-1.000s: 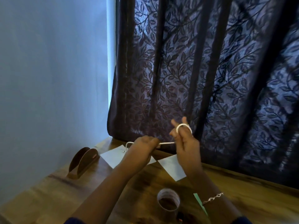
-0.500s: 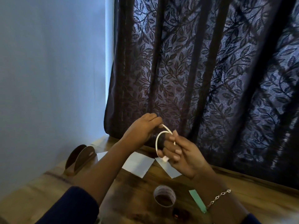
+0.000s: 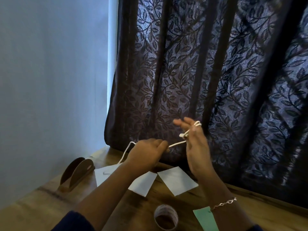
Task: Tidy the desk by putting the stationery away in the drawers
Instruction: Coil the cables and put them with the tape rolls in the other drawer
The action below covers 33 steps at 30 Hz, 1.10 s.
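Note:
A white cord (image 3: pixel 176 144) stretches between both hands above the wooden desk (image 3: pixel 41 202). My left hand (image 3: pixel 146 154) grips one stretch of it, and a loose tail runs out behind the hand towards the desk. My right hand (image 3: pixel 195 147) is raised with its fingers spread, and the cord is looped round the fingertips with a small knot just below them. No drawer is in view.
Two white paper sheets (image 3: pixel 178 182) lie under the hands. A tape roll (image 3: pixel 165 217) stands near the front edge, with a green paper strip (image 3: pixel 206 219) to its right. A brown wooden holder (image 3: pixel 75 174) sits at the left. A dark leaf-patterned curtain (image 3: pixel 216 80) hangs behind.
My hands have drawn apart: the left dropped down and left, the right rose, and the cord loop between them is pulled out into a straight stretch.

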Available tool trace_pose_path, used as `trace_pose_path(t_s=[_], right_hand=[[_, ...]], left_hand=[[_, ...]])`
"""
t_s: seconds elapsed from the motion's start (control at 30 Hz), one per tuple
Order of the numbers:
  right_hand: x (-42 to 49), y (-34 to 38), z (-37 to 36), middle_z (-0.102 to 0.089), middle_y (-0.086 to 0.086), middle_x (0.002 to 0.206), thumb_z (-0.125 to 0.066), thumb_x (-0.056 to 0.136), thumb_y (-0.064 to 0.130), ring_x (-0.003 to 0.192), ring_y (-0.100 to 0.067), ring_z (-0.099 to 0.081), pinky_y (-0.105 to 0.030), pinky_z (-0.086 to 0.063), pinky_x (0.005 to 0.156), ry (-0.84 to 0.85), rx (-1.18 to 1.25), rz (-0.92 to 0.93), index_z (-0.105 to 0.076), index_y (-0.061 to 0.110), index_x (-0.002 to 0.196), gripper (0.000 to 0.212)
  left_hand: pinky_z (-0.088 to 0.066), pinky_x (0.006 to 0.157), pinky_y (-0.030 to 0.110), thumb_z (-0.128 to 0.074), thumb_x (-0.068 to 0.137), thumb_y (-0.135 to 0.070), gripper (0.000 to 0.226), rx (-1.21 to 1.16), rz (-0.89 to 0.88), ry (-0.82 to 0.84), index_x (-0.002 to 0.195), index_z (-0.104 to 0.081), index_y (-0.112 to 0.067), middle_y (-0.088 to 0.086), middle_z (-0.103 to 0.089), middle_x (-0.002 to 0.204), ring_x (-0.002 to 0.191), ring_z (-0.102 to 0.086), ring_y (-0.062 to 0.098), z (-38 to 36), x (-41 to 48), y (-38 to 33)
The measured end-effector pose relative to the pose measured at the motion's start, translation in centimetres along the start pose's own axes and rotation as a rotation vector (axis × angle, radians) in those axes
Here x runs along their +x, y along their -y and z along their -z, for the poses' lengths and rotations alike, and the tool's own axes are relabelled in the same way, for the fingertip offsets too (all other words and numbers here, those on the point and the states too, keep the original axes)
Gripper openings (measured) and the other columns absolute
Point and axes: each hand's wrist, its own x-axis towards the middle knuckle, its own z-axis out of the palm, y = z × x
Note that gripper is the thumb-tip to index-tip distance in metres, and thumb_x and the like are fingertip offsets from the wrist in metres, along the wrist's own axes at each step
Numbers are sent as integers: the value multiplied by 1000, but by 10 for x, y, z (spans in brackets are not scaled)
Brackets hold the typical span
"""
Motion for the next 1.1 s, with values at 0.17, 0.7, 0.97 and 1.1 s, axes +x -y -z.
trace_pose_path(t_s=[0.17,0.7,0.97,1.1], right_hand=[[-1,-16,15,-51,7,85,-42,95,37,72,-6,-50,-11,-36,59,391,-946,77,-46,14,95,23],[-12,-9,0,-69,-9,84,-64,79,16,79,-18,-67,-35,-48,98,203,1151,-404,-70,-1,98,27],[-2,-11,31,-57,3,120,-37,96,36,102,6,-55,-5,-40,87,281,-475,17,-57,8,108,36],[-16,-12,26,-56,1,69,-41,95,34,64,-12,-53,-36,-50,70,539,-751,-105,-55,7,83,33]], left_hand=[[-42,47,16,-61,73,-19,17,4,-134,-78,86,-51,-18,0,-63,73,58,-57,12,3,14,14],[-35,35,17,-41,76,-24,31,-46,163,-4,90,-63,-7,3,-63,58,38,-55,13,-31,-2,-23],[-40,38,18,-42,82,-22,14,151,34,-55,82,-54,-17,0,-60,63,46,-53,13,-3,-8,-24],[-47,42,19,-73,69,-15,35,117,-77,-55,89,-44,-16,4,-64,72,53,-60,15,12,-4,-9]])
